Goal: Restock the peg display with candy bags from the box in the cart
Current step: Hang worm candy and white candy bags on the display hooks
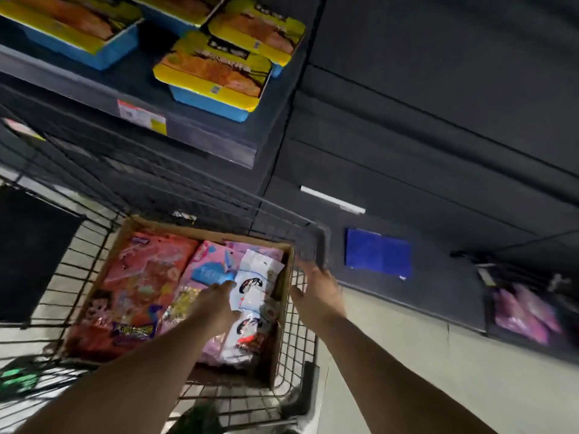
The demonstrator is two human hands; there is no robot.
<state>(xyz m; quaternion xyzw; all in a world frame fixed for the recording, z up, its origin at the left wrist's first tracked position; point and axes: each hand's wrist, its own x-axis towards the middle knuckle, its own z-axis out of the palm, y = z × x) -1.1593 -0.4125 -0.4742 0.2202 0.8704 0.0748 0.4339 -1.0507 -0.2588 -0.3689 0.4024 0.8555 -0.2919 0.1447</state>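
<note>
Wire cart (pixel 56 277) fills lower left, dark panel (pixel 28 258) on its far-left side. Cardboard box (pixel 131 227) sits inside cart, packed with candy bags: big red/orange bag (pixel 131 283) on left, pink bags (pixel 210 264) in middle, white bags (pixel 253 283) stacked along right wall. Left hand (pixel 216 305) is down in the box, fingers extended onto the white bags; blur, can't tell if it grips one. Right hand (pixel 316 292) hangs just outside box's right wall over cart rim, fingers spread loose, holding nothing. Above, dark shelf (pixel 188 133) carries yellow-and-blue trays (pixel 216 76), price tag (pixel 141 112) on its edge. Right of cart: blue panel (pixel 377 253) on dark fixture base, pale floor (pixel 423 355), then pink bags on display (pixel 526 311) at far right, blurred.
</note>
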